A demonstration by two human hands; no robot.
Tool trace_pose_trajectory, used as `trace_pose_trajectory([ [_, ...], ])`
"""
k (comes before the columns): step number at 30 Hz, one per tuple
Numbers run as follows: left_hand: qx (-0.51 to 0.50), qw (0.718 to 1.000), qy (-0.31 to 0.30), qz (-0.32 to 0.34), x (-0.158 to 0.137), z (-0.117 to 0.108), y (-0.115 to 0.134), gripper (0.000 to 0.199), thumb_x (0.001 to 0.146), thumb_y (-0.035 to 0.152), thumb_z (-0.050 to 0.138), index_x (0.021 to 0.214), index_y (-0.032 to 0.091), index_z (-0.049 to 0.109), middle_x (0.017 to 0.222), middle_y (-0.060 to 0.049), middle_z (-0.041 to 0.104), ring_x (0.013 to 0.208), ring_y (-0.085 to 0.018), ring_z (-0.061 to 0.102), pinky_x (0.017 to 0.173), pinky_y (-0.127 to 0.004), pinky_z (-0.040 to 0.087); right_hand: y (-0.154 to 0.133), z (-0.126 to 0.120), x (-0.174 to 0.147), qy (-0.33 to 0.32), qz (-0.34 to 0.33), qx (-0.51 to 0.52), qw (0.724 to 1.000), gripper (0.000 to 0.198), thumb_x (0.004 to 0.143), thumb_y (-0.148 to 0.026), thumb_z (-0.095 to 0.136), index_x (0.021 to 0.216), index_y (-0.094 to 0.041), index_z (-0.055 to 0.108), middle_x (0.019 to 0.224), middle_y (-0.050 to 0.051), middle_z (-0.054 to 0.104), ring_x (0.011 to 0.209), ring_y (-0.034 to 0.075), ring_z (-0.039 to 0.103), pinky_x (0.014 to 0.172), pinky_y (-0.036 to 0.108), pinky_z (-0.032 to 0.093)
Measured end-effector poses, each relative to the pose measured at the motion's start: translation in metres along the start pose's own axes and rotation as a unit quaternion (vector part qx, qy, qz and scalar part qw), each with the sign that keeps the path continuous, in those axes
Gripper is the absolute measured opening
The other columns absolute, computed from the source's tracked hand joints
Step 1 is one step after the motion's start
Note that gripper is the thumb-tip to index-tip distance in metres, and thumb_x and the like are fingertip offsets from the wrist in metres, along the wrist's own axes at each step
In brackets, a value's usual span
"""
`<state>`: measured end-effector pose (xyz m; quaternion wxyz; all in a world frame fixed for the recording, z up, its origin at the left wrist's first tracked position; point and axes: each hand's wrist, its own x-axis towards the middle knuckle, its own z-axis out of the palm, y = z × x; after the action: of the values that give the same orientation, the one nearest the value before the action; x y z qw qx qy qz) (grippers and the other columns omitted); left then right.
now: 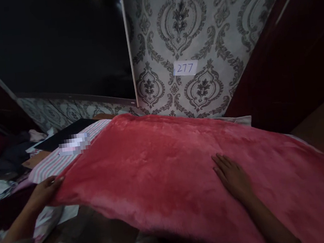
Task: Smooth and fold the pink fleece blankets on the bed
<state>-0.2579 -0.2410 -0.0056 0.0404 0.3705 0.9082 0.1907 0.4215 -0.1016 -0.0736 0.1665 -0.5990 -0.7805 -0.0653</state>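
Note:
A plush red blanket (pixel 155 161) lies spread out over the surface before me, its near edge hanging down. At its near left corner, my left hand (pixel 47 188) pinches the edge between thumb and fingers. My right hand (pixel 232 174) rests flat on top of the blanket, right of the middle, with its fingers stretched out and holding nothing. Under the blanket's left side, a striped cloth (pixel 48 165) in white, pink and green sticks out. What else the blanket covers is hidden.
A large dark screen (pixel 62 43) hangs on the patterned wall behind, beside a paper label (pixel 185 67) reading 277. A flat black object (pixel 64 133) lies at the back left. Clothes (pixel 0 163) are heaped on the far left. A dark red panel (pixel 290 44) slants at right.

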Motion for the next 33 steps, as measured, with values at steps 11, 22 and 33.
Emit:
trace_pose_trajectory([
  [11, 0.075, 0.960, 0.018, 0.270, -0.009, 0.004, 0.103, 0.063, 0.091, 0.046, 0.024, 0.132, 0.017, 0.062, 0.143, -0.019, 0.060, 0.138, -0.032, 0.052, 0.119, -0.041, 0.037, 0.002, 0.006, 0.000, 0.013, -0.008, 0.015, 1.000, 0.054, 0.104, -0.041, 0.031, 0.145, -0.020, 0.059, 0.153, 0.010, 0.055, 0.142, 0.029, 0.049, 0.116, 0.051, 0.038],
  [22, 0.096, 0.932, -0.146, 0.319, 0.074, 0.080, 0.210, 0.066, 0.099, 0.046, 0.028, 0.160, 0.022, 0.035, 0.169, -0.012, 0.027, 0.159, -0.029, 0.018, 0.127, -0.058, 0.012, 0.010, 0.019, -0.003, 0.033, -0.007, 0.027, 0.999, 0.054, 0.102, -0.046, 0.035, 0.144, -0.024, 0.061, 0.153, 0.008, 0.056, 0.141, 0.031, 0.052, 0.115, 0.055, 0.043],
  [33, 0.061, 0.975, -0.027, 0.214, 0.162, 0.100, 0.273, 0.061, 0.101, 0.040, 0.029, 0.149, 0.007, 0.044, 0.162, -0.026, 0.035, 0.151, -0.042, 0.027, 0.117, -0.066, 0.023, 0.021, 0.028, -0.015, 0.076, -0.016, 0.038, 0.996, 0.051, 0.102, -0.047, 0.039, 0.148, -0.033, 0.056, 0.152, 0.002, 0.056, 0.138, 0.031, 0.056, 0.108, 0.055, 0.051],
])
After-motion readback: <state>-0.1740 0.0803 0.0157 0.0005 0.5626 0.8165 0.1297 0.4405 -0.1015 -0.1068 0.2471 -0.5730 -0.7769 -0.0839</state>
